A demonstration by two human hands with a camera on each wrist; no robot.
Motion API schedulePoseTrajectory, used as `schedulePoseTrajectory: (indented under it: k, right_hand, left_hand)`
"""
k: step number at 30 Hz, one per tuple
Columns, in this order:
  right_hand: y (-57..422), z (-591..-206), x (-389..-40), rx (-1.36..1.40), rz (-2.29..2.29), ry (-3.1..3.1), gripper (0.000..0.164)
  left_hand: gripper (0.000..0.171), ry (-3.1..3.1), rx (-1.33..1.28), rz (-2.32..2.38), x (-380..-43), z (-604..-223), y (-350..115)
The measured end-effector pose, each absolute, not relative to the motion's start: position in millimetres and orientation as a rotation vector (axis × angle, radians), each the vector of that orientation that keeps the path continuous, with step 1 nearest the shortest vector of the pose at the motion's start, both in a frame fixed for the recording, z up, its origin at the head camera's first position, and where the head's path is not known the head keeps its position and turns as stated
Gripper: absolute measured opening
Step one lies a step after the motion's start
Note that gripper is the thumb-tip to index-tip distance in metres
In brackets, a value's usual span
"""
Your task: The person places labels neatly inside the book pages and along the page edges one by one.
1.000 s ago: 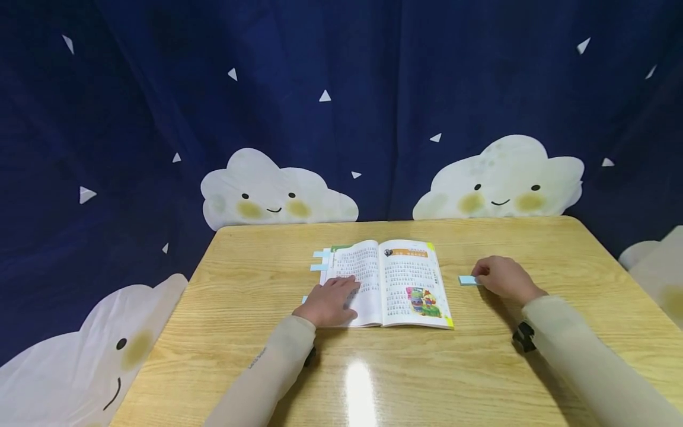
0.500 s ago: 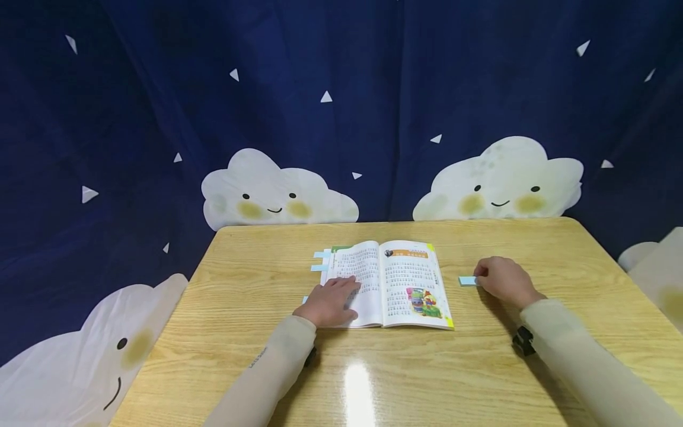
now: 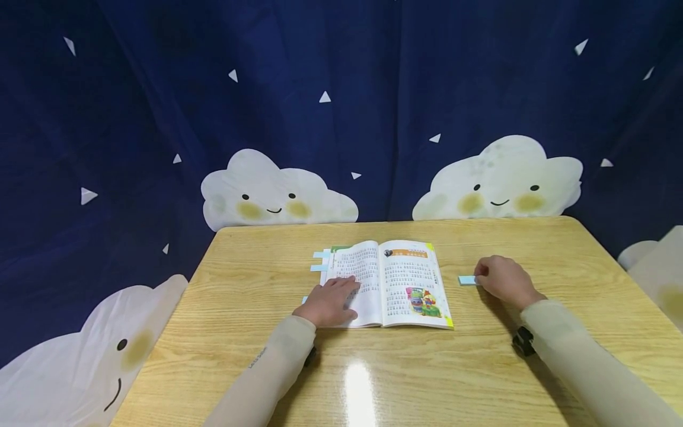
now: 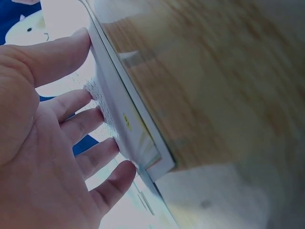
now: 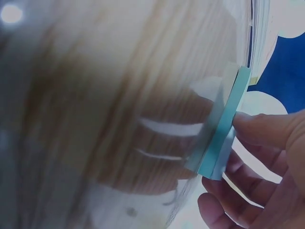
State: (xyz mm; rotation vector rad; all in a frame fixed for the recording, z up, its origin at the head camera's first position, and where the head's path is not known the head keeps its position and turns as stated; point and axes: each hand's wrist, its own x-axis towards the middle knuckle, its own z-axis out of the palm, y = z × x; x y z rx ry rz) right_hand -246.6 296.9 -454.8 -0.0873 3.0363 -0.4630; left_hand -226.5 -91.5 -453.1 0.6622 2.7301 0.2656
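Observation:
An open book point(image 3: 402, 279) with printed text lies on the table, a coloured picture on its right page. Flat across its left page rests my left hand point(image 3: 328, 301), fingers spread; the left wrist view shows the relaxed fingers point(image 4: 81, 125) over the page near the book's lower edge. To the right of the book is a small light-blue pad of sticky notes point(image 3: 466, 280). My right hand point(image 3: 504, 280) pinches the near right end of it, and in the right wrist view the thumb point(image 5: 259, 128) presses the pad's edge with the other fingers curled behind.
Several light-blue sticky tabs point(image 3: 319, 268) stick out from the book's left side. The wooden table point(image 3: 256, 255) ends at a dark blue curtain point(image 3: 368, 89) with cloud prints. A bright reflection shines on the table in front of the book.
The right hand's fingers shift very slightly on the sticky note pad. The left hand and the book stay in place.

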Motion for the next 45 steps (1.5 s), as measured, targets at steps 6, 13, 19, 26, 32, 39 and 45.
schedulePoseTrajectory:
  k: [6, 13, 19, 26, 32, 39, 45]
  right_hand:
    - [295.8, -456.9, -246.5, -0.126, -0.478, 3.094, 0.007]
    - [297.7, -459.0, -247.0, -0.194, -0.471, 3.127, 0.008]
    - [298.3, -456.2, -248.8, -0.127, -0.512, 3.038, 0.005]
    - [300.1, -449.8, -245.8, -0.175, -0.525, 3.045, 0.008]
    - [300.7, -445.7, -244.0, -0.201, -0.540, 3.011, 0.012]
    - [301.7, -445.4, -242.8, -0.174, -0.565, 2.994, 0.012]
    - [302.1, -446.9, -246.5, -0.145, -0.589, 2.982, 0.011]
  left_hand:
    - [0.064, 2.733, 0.667, 0.265, -227.2, -455.1, -91.9]
    - [0.064, 2.735, 0.673, 0.265, -226.9, -454.6, -91.9]
    - [0.065, 2.730, 0.665, 0.257, -227.1, -453.8, -91.4]
    - [0.065, 2.728, 0.667, 0.261, -226.7, -452.8, -91.8]
    - [0.064, 2.727, 0.663, 0.260, -226.6, -452.5, -91.8]
    - [0.065, 2.720, 0.658, 0.258, -227.6, -454.2, -90.7]
    - [0.065, 2.721, 0.670, 0.266, -228.3, -455.3, -93.3]
